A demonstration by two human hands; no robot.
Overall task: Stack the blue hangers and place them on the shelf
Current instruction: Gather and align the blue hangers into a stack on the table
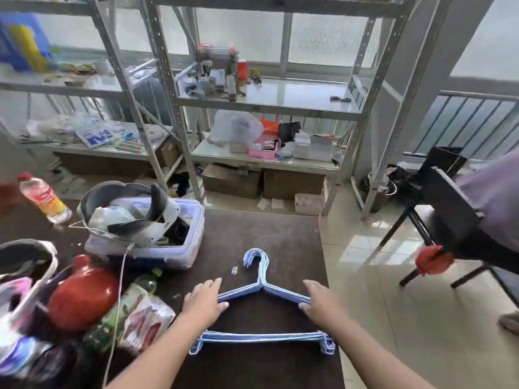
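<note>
A stack of several light blue hangers [261, 336] lies flat on the dark table [280, 237], hooks pointing away from me. My left hand [204, 300] grips the stack's left sloping arm. On the right sloping arm sits my right hand [318, 303], fingers curled around the wires. The metal shelf [295, 99] stands beyond the table's far edge, its middle level partly bare on the right.
A white plastic bin [146, 245] full of gear sits left of the hangers. Bottles, a red round object [82, 296] and bags crowd the table's left side. A black chair [449, 209] and another person's sleeve are at the right. Cardboard boxes stand under the shelf.
</note>
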